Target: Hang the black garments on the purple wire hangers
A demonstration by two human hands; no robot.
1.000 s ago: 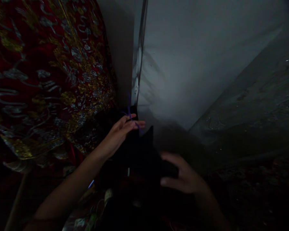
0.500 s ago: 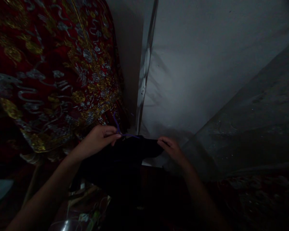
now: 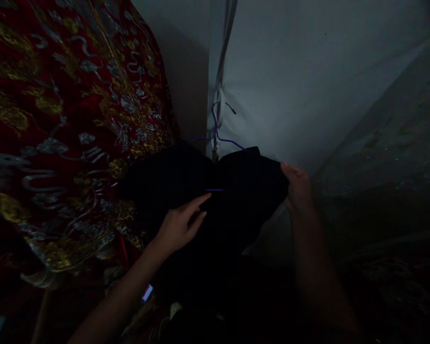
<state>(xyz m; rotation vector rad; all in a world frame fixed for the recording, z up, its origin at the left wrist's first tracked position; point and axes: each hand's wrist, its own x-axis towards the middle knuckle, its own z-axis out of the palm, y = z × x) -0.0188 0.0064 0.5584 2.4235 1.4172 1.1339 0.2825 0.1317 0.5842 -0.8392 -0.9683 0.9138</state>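
A black garment [image 3: 232, 191] hangs on a purple wire hanger [image 3: 217, 134], whose hook sits at a white strip in the wall corner. My left hand [image 3: 179, 227] rests on the garment's front near the hanger's lower bar, fingers stretched out. My right hand [image 3: 298, 184] is closed on the garment's right shoulder edge. The scene is very dark.
A red garment with gold and silver embroidery [image 3: 68, 119] hangs close on the left. A pale wall [image 3: 308, 81] rises behind, and a grey translucent cover [image 3: 387, 157] slopes at the right. Dim clutter lies low near my left forearm.
The black garment and hanger have gone up to the wall corner. My left hand let go of the hanger hook and now lies on the cloth; my right hand moved up to the shoulder.
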